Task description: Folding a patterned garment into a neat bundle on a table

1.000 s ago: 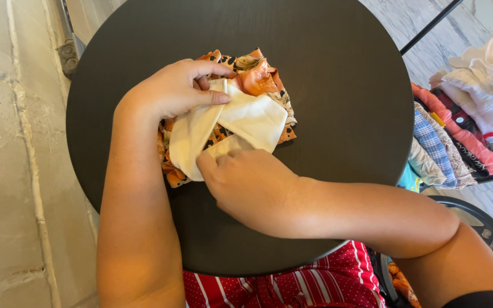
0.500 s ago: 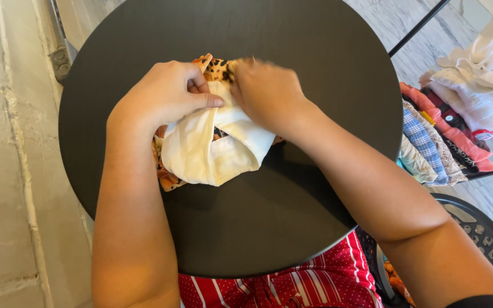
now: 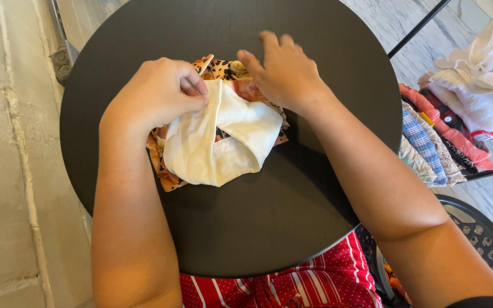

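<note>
The left hand [image 3: 158, 94] pinched the top edge of the white cloth [image 3: 218, 142], folded over a patterned orange garment [image 3: 164, 171] at the middle of the round black bench [image 3: 315, 171]. The right hand [image 3: 283, 71] lay flat, fingers spread, on the garment's far edge, gripping nothing. Folded clothes [image 3: 435, 142] were stacked to the right, clear of both hands. Half a second earlier the right hand sat closer to the left.

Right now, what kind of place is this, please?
Probably a home laundry or clothes-sorting corner. A small garment is being folded on a round black table, a stack of folded clothes sits on a rack beside it, and the floor is bare concrete.
</note>
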